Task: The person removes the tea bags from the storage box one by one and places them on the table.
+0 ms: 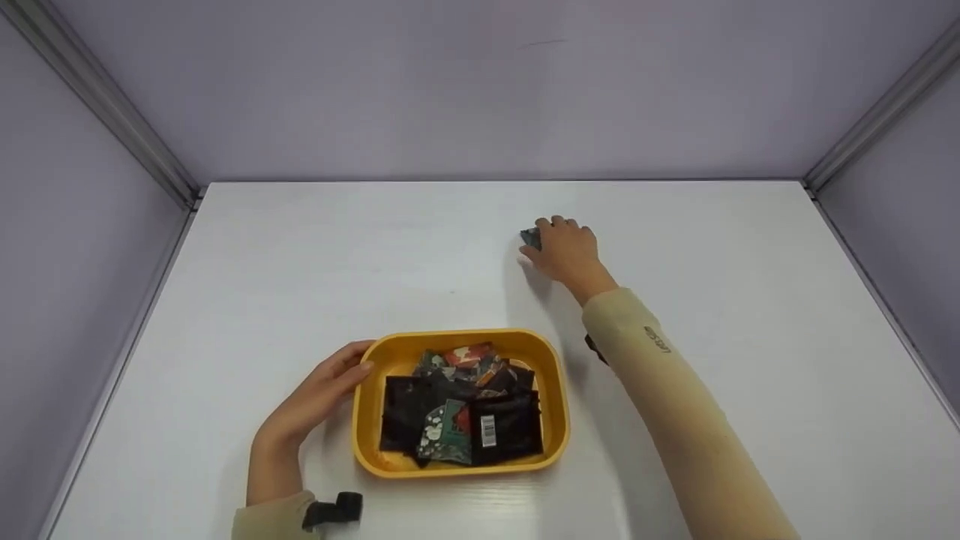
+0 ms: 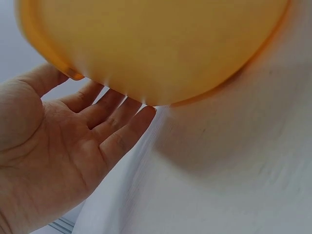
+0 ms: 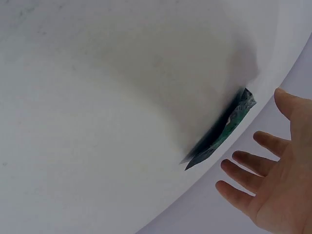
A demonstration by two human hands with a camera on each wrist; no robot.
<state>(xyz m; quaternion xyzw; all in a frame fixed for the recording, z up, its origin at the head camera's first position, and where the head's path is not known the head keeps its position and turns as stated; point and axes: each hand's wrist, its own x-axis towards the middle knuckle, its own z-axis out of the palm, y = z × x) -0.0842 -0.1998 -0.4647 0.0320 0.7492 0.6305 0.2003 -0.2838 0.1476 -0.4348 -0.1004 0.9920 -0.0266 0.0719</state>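
A yellow plastic tray point(image 1: 559, 405) stands near the front of the table, seen from outside in the left wrist view as a yellow wall point(image 2: 170, 53). Inside it lies a pile of small flat packets point(image 1: 506, 427), mostly black, some green or red. My left hand point(image 1: 322, 394) holds the tray's left side, thumb at the rim and fingers against the outer wall. Farther back, my right hand point(image 1: 566, 251) hovers with spread fingers over a small dark green packet point(image 3: 226, 129). A gap shows between fingers and packet in the right wrist view; the hand partly covers it in the head view.
The white table point(image 1: 712, 337) has a purplish-grey panel point(image 1: 480, 90) behind it and panels at both sides. Metal frame posts point(image 1: 112, 105) run up at the back corners. A black wrist strap point(image 1: 334, 510) sits on the left sleeve.
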